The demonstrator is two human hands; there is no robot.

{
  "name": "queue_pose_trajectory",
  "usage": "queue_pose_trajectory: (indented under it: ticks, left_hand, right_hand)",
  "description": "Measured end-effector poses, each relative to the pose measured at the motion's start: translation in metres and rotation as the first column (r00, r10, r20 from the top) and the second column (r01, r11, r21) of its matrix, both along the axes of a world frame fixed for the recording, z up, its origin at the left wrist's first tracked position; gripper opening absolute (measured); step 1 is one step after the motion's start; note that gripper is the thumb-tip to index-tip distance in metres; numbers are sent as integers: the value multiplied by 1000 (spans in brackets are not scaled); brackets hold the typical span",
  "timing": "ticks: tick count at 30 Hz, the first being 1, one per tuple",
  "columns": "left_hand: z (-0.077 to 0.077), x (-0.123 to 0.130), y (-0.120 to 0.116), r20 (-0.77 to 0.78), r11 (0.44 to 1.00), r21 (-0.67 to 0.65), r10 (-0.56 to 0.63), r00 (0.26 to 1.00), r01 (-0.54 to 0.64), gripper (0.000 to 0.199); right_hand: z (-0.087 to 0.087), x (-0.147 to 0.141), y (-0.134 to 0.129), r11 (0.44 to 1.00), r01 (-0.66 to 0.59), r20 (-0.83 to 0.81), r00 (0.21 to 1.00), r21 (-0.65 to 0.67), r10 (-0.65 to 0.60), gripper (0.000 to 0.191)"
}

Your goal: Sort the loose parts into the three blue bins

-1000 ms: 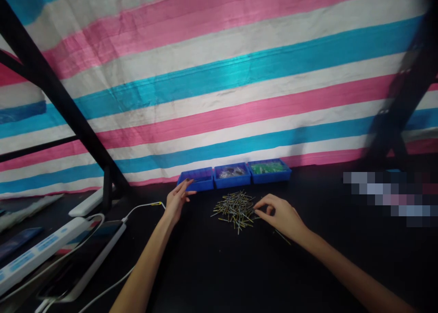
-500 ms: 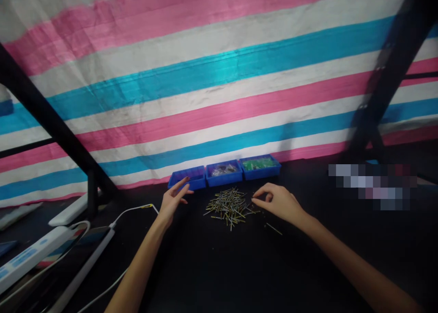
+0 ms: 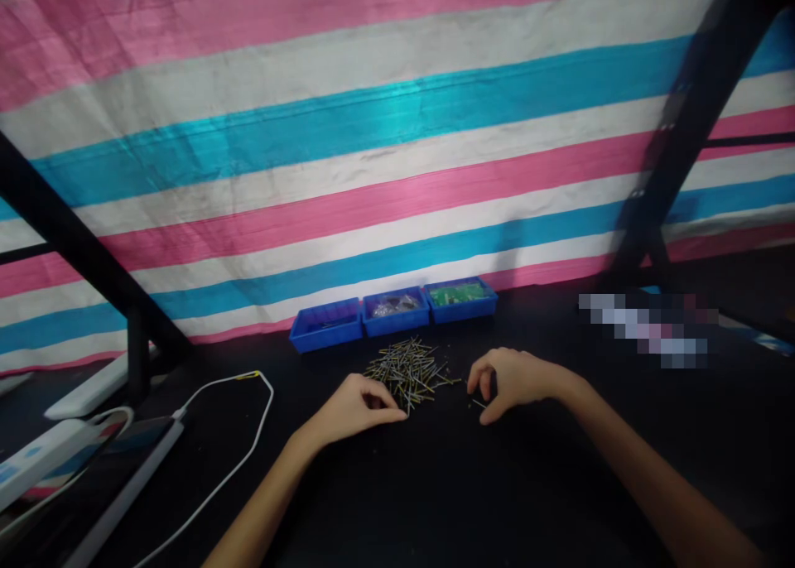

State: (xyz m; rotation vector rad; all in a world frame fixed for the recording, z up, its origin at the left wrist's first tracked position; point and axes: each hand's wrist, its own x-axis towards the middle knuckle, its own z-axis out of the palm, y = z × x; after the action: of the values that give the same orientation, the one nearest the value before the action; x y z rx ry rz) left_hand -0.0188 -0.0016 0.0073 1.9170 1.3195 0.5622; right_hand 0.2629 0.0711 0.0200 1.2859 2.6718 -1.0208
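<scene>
A loose pile of thin metal rods (image 3: 410, 369), some with yellowish parts, lies on the black table. At the pile's lower left edge is my left hand (image 3: 360, 406), its thumb and index finger pinched together near a rod end; whatever is between them is too small to make out. Right of the pile, my right hand (image 3: 513, 379) has its fingers curved and its thumb apart, around a single rod (image 3: 479, 403) lying on the table. Part of that rod is hidden by the hand.
Behind the pile stand three blue trays: the left one (image 3: 326, 325) with a few thin items, the middle one (image 3: 396, 310) with clear bags, the right one (image 3: 460, 299) with green pieces. White cable (image 3: 272, 394), power strip (image 3: 43, 456) and black frame legs flank the left.
My left hand has moved from beside the left tray down to the pile and closed its fingertips. My right hand has opened its pinch and lowered over the single rod. The view has shifted slightly.
</scene>
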Motion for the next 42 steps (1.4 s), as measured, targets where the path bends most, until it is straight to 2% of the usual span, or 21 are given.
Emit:
queue_pose_trajectory:
  ticks: [3,8,15,19,22,26,30,34,38,42]
  left_hand:
    - [1,6,-2,3,995,92,27,1000,-27,34]
    - [-5,15,-5,3,976,195,98,995,-96,37]
    - [-14,23,-3,28,928,324,188,982,-187,34]
    - [-16,20,-1,46,904,358,234,971,-234,32]
    - [-16,19,0,67,892,377,242,968,-249,29]
    - [-16,22,-2,77,898,378,214,974,-227,23]
    - [-17,25,-4,88,914,355,176,980,-196,23]
    - [-18,28,-4,115,923,339,151,982,-181,20]
    - [-17,30,-6,144,927,323,153,978,-193,19]
    - [-16,33,-9,130,927,321,162,978,-196,18]
  right_hand:
    - [0,-1,-1,1000,-27,12,1000,4,27,38]
    - [-5,-6,-2,1000,9,-58,998,4,-9,27]
    - [-20,-41,-19,975,101,-243,969,198,-52,10]
    - [-27,-54,-25,940,157,-335,941,301,-50,15]
    - [-29,-55,-23,914,253,-404,908,318,-110,19]
    - [-32,-58,-21,924,296,-526,840,244,-130,16]
    - [-33,-65,-26,979,196,-638,762,63,-111,16]
    - [-33,-70,-31,993,87,-698,706,-82,-120,15]
    - [-32,-71,-31,987,57,-708,690,-152,-149,20]
    - [-32,-71,-31,986,46,-717,681,-162,-150,24]
